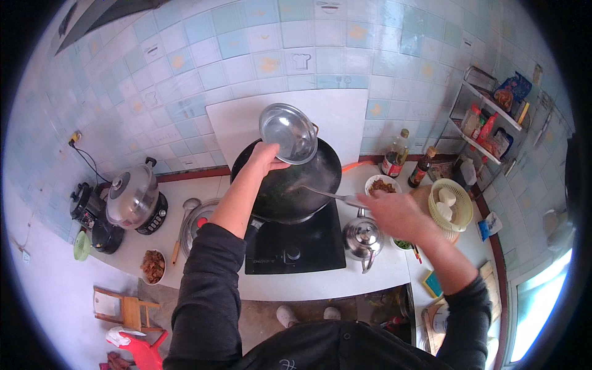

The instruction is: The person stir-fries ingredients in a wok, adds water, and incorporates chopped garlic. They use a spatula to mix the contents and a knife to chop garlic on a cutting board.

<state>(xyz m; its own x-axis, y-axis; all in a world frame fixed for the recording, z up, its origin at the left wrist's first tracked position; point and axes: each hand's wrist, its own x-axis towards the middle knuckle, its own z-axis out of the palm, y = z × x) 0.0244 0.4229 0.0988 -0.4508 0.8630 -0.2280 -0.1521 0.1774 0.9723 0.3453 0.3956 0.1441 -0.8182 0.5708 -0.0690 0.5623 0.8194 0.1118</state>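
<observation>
My left hand (pixel 268 158) grips the rim of a stainless steel bowl (pixel 289 134), tilted above the back of a dark wok (pixel 319 173). Clear glare shows inside the bowl; whether it holds anything cannot be told. My right hand (pixel 397 215) is closed on the handle of a metal spatula (pixel 330 193), whose far end reaches into the wok. Dark green food (pixel 277 194) lies in the wok, partly hidden by haze. Under the wok is a black induction cooktop (pixel 296 245). A steel kettle (pixel 364 236) stands right of the cooktop, just below my right hand.
Right of the wok are a bowl of brown food (pixel 381 185), two sauce bottles (pixel 395 155) and a basket (pixel 464 222) with white pieces. To the left lie a lid (pixel 189 231), a ladle (pixel 191 203), a bowl of meat (pixel 153 267) and an electric cooker (pixel 134 199).
</observation>
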